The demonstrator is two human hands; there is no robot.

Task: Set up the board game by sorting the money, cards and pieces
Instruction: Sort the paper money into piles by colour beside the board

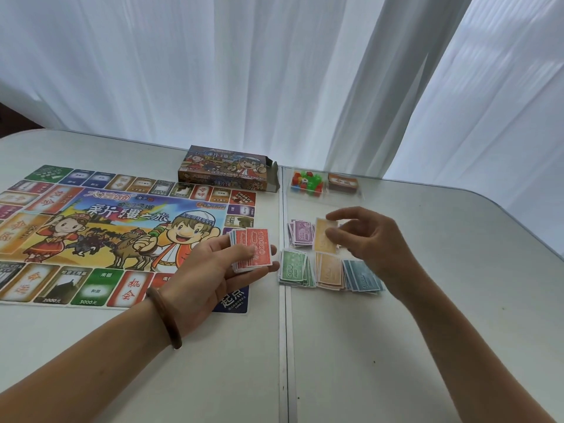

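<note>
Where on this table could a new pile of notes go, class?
Bare table lies near the person, below the blue pile, and right of the right hand. It is crowded around the purple, green and orange piles, beside the board.

Paper notes [253,250] are looking matt, the board [91,233] is gleaming glossy, a wooden bangle [164,315] is shining smooth, and the bench [427,331] is showing a dull matt white.

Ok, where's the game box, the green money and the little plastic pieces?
game box [224,171]: head view, on its printed lid.
green money [293,268]: head view, on the top note of the pile.
plastic pieces [306,180]: head view, on the middle of the heap in the clear tray.
</note>
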